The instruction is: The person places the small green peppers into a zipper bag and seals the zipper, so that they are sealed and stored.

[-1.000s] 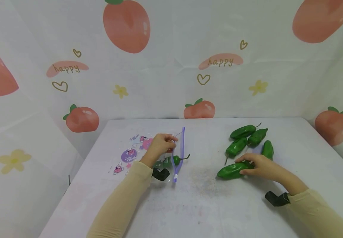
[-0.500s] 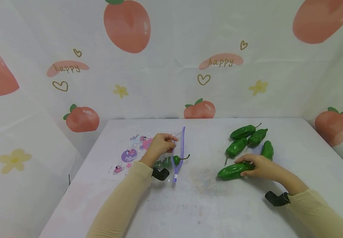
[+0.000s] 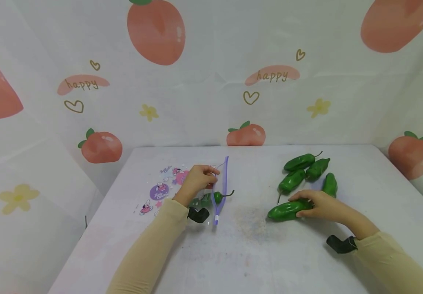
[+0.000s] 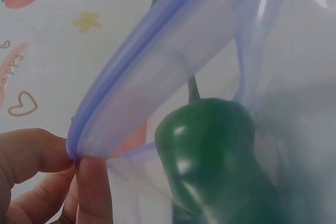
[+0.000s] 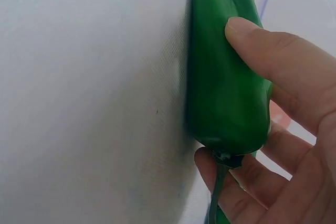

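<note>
A clear zip bag (image 3: 159, 191) with cartoon prints lies at the left of the table, its purple zip edge (image 4: 139, 43) facing right. My left hand (image 3: 197, 179) pinches that edge between thumb and finger and holds the mouth apart. Inside sits a green pepper (image 4: 207, 145), its stem poking out past the opening in the head view. On the right, my right hand (image 3: 317, 206) grips another green pepper (image 5: 226, 72), thumb on one side and fingers round its stem end. This pepper lies low over the table, tip pointing left.
Several more green peppers lie behind the right hand, among them one at the back (image 3: 299, 163) and one at the right (image 3: 330, 185). A white cloth backdrop (image 3: 196, 102) with printed peaches rises behind the table (image 3: 248, 261).
</note>
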Demonstrator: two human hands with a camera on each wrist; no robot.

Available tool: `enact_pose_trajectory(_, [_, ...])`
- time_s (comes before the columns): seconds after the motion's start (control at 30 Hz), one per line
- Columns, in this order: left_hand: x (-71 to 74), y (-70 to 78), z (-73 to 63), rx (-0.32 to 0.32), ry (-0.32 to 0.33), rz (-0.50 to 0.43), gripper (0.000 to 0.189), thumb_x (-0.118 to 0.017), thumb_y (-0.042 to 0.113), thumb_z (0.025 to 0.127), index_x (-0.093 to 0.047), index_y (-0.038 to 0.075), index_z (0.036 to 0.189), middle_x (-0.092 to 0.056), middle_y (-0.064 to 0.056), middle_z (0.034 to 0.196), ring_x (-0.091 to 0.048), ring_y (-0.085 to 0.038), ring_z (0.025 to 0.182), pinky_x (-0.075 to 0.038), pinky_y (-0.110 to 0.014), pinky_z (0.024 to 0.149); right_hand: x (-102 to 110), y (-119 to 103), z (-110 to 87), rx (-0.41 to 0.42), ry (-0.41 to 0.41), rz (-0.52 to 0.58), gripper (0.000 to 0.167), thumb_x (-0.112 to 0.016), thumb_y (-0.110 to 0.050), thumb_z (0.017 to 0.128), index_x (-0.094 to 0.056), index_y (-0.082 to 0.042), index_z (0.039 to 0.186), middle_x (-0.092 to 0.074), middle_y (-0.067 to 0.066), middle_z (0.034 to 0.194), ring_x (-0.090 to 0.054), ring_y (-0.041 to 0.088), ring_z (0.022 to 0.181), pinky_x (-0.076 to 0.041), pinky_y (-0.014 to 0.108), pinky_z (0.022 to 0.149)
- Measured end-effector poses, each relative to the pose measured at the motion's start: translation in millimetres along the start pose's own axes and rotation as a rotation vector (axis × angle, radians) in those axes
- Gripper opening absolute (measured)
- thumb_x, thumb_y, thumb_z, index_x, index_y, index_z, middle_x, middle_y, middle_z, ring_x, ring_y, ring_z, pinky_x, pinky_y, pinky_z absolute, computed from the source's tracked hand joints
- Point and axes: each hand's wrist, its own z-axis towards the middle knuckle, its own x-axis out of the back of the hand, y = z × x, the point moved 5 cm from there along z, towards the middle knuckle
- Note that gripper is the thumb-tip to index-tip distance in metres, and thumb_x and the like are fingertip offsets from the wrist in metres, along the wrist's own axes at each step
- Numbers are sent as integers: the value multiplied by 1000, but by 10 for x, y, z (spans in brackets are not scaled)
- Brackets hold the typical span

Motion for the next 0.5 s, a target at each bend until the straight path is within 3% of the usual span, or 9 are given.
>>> enact_pose_trajectory(0.23, [5,0,10,-25,7,-34,26,-66,-1,83,-70,-3,109,-60,-5,77,-58,-13,65,-59,-28,67,-6,-4,7,-1,5,23,39,-77,-33,81,-68,-15,114,-68,3,112,-56,3,96,-49,26,77])
enact_pose_trajectory(0.5, [18,-24,10,12,9,-3,26,-66,3,85,-70,1,111,-61,-7,81,-60,-17,69,-59,-29,71,7,-9,13,-19,30,11,36,-78,-28,80,-69,-16,112,-68,2,109,-55,0,92,-48,25,74])
